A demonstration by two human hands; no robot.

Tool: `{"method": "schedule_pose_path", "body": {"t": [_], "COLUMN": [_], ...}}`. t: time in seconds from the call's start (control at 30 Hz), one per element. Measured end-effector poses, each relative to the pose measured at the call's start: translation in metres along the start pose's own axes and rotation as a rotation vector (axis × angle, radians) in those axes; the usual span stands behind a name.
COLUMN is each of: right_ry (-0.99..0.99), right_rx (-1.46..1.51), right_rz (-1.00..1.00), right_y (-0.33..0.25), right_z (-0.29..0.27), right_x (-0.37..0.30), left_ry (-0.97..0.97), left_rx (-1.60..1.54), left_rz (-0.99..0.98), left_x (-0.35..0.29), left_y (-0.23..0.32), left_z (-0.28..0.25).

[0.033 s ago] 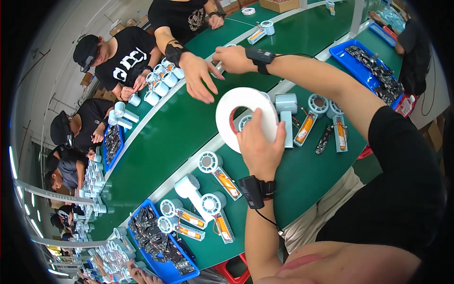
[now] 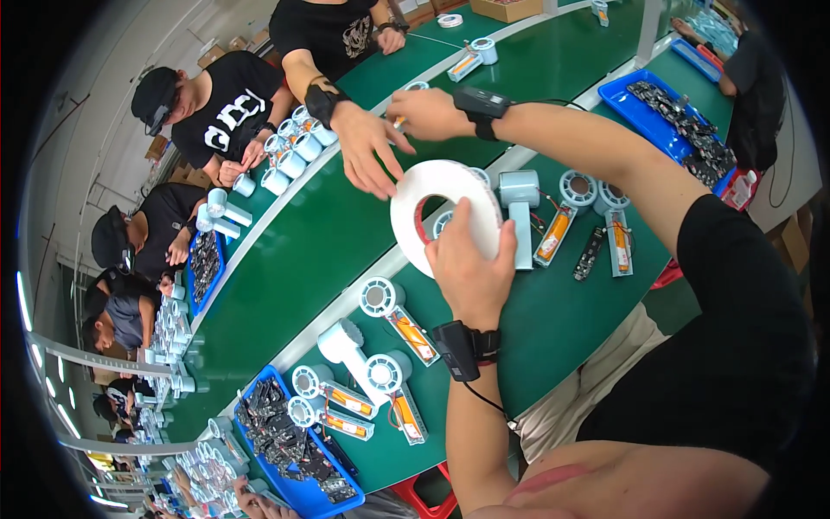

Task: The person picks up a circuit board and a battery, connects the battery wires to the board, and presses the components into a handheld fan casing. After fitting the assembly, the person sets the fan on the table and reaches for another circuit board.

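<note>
My left hand (image 2: pixel 471 272) grips a large white roll of tape (image 2: pixel 424 176), thumb and fingers spread over its face and edge. The roll is tilted, above the edge between bench and belt. My right hand (image 2: pixel 432 112) reaches over the belt, fingers closed. An orange bit shows at its fingertips, and the round end of a light-blue fan housing (image 2: pixel 416 86) shows behind it; most of that housing is hidden. A co-worker's hand (image 2: pixel 367 147) reaches in from the far side, its fingertips at the roll's far edge.
Open fan housings with orange batteries (image 2: pixel 406 333) lie on the green bench (image 2: pixel 536 346), beside a black circuit board (image 2: pixel 590 253). Blue trays of black parts stand at lower left (image 2: pixel 346 502) and upper right (image 2: pixel 618 91). Co-workers sit along the green belt (image 2: pixel 285 277).
The tape roll and my left hand have shifted slightly left. The co-worker's fingers have come to the roll's edge. The orange bit now shows at my right fingertips.
</note>
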State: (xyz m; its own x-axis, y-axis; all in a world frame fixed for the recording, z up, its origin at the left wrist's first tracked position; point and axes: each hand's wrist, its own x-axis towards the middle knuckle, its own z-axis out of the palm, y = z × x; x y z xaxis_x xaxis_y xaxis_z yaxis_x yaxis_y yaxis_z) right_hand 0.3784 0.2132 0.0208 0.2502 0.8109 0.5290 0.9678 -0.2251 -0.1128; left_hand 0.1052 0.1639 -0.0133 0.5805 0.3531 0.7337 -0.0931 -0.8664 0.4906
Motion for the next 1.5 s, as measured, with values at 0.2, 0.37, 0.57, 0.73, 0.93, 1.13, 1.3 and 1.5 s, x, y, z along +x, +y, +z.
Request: {"method": "schedule_pose_path", "body": {"t": [0.2,0.37,0.57,0.73,0.93,1.13,1.3,1.5], "right_ry": [-0.145,-0.279,-0.111,0.008,0.507,0.527,0.496,0.578], "right_rx": [0.247,0.179,0.277,0.412,0.786,0.241,0.287,0.487], "right_rz": [-0.058,0.015,0.173,0.409,0.708,0.695,0.695,0.745], "right_y": [-0.051,-0.053,-0.033,-0.028,-0.064,-0.079,-0.077,-0.077], "right_z": [-0.059,-0.091,-0.139,-0.170,-0.152,-0.139,-0.135,-0.138], "right_x": [-0.058,-0.080,-0.121,-0.202,-0.299,-0.344,-0.349,-0.349], "left_ry": [0.006,0.173,0.178,-0.189,-0.497,-0.516,-0.464,-0.299], "left_rx": [0.023,0.226,0.291,0.153,0.135,0.186,0.284,0.369], "left_rz": [-0.108,-0.047,0.041,0.279,0.335,0.298,0.232,0.358], "left_x": [0.000,0.005,-0.001,-0.007,-0.026,-0.027,-0.040,-0.036], "left_y": [0.003,0.006,0.015,0.048,0.067,0.057,0.069,0.084], "left_z": [0.000,-0.003,-0.007,0.002,0.034,0.045,0.048,0.045]}}
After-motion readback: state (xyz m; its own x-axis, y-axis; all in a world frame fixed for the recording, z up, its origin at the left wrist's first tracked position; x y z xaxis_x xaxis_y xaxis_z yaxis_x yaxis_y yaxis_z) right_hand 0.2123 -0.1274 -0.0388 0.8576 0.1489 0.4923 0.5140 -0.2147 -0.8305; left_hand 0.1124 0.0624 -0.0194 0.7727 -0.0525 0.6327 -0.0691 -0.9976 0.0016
